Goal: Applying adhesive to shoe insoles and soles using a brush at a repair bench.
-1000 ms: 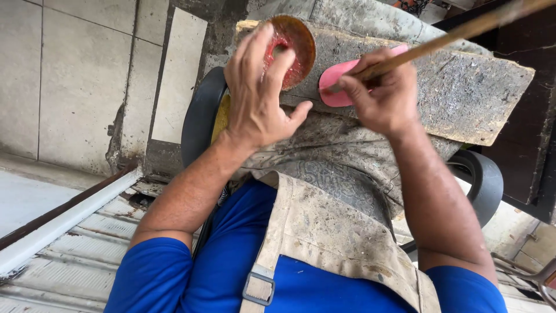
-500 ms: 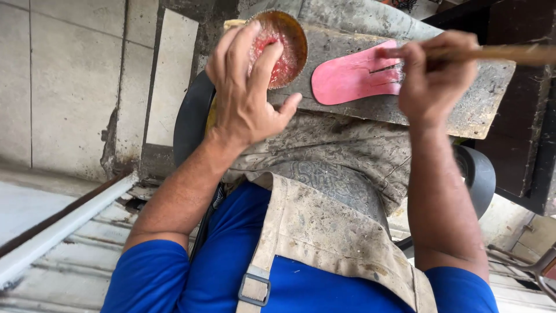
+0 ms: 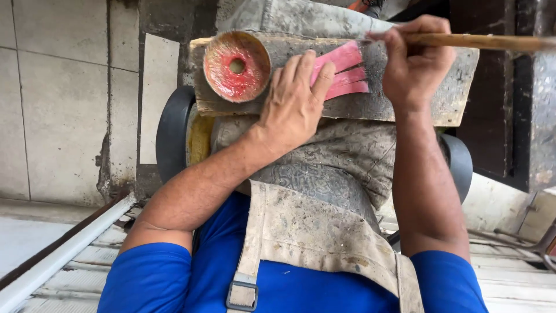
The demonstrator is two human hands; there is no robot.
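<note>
A worn wooden board (image 3: 417,98) lies across my lap. On its left end sits a round brown bowl (image 3: 237,65) with red paste inside and a hole in the middle. A pink flat piece (image 3: 346,74), cut into strips, lies on the board. My left hand (image 3: 295,104) rests flat on the board, its fingertips pressing the pink piece's left edge. My right hand (image 3: 417,58) grips a long wooden stick (image 3: 480,41) whose near end meets the pink piece's top right corner.
A stained grey apron (image 3: 313,174) covers my lap over a blue shirt. I sit on a dark round seat (image 3: 171,130). Tiled wall (image 3: 58,87) stands at left, a white rail (image 3: 52,261) at lower left, dark metal framing (image 3: 509,116) at right.
My left hand left the bowl and moved right onto the pink piece. The pink piece, whole before, now shows separate strips. My right hand with the stick stays at its right side.
</note>
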